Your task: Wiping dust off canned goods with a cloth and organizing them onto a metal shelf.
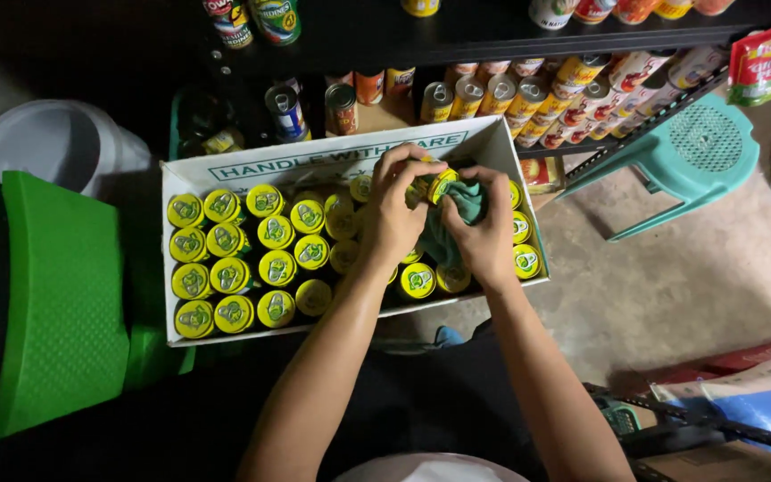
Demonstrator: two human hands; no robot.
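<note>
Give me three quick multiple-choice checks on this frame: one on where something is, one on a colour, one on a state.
1. Where is the teal plastic stool?
A. Inside the carton
B. On the floor right of the carton, by the shelf
C. On the top shelf

2. What colour are the lids of the cans in the cardboard carton?
A. Yellow
B. Red
C. Plain silver

3. How is the yellow-lidded can over the carton held?
A. Lying loose on the floor
B. Untouched in its row
C. Gripped between both hands with a teal cloth

Answers: 1 B, the stool stands on the concrete floor beside the shelf frame. 2 A, every lid in the rows shows yellow. 3 C, the left hand and right hand close on it, with the cloth against it.
</note>
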